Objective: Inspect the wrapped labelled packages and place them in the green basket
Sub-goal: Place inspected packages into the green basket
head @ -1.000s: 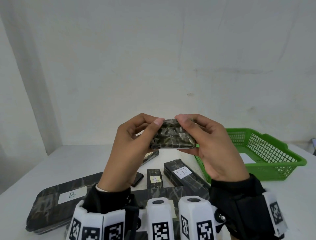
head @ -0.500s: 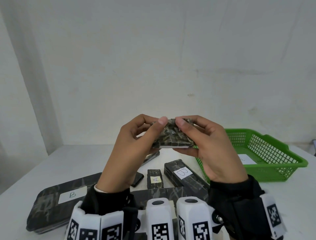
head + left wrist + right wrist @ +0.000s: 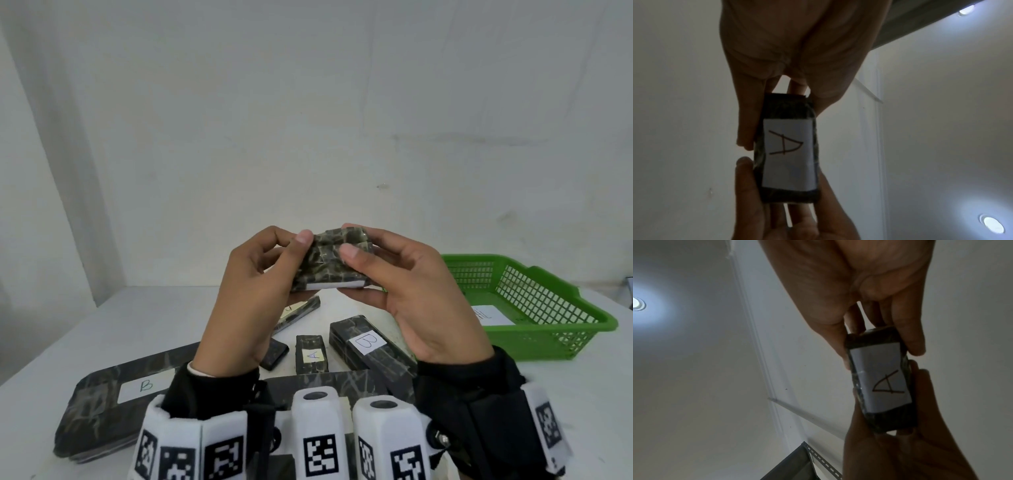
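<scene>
1. Left hand: gripped the left end of a small wrapped package, thumb on top, fingers behind.
2. Right hand: gripped the right end likewise.
3. Package: was held aloft over the table, white label marked "A" facing down.
4. Risk: with only fingertips on slick wrap, further turning could let it slip onto the packages below.
5. Risk: the carry rightward could clip the rim of the green basket if made too low.
6. Green basket: stood on the table, right of the hands; held one white sheet, writing unreadable; no package was visible inside.
7. Table: carried other packages, labelled "B", "A" and one with an unclear letter.
</scene>
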{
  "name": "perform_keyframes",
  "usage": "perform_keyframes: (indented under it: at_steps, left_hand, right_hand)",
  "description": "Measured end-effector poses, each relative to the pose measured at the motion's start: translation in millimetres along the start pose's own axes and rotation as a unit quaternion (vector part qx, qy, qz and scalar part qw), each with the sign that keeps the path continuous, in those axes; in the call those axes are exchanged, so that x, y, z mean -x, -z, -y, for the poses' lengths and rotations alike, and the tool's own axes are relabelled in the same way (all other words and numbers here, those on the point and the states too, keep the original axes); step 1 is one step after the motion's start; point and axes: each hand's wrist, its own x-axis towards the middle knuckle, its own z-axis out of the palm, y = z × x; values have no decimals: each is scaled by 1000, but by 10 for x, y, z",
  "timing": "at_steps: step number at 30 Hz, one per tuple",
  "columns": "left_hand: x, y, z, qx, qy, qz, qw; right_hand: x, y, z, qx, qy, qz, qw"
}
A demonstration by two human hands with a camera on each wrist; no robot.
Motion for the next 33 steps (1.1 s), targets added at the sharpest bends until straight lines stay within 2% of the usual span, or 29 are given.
perform_keyframes:
  at_steps: [4,10,16,21,28,33]
  left_hand:
    - [-17,-3,31,-3,-4,-32,999]
    - [-32,79,-20,23,50,54,997]
    - [-52,132,49,26,13,25,999]
    - [-58,126,44,40,19,56,997]
    - [-53,108,74,30,-15,43,998]
    - [-41,96,60,35,-20,83,996]
  right_hand:
    - [4,0,18,-2,-29,33,999]
    - [-6,43,14,-4,-18,14,1000]
    - [-10,-6,-19,-10,-24,32,999]
    - [-24,11,-31,-1,-7,12,1000]
    - [-21,-4,-36,0,-7,-9,1000]
    - [-11,33,-9,-3,10,-16,1000]
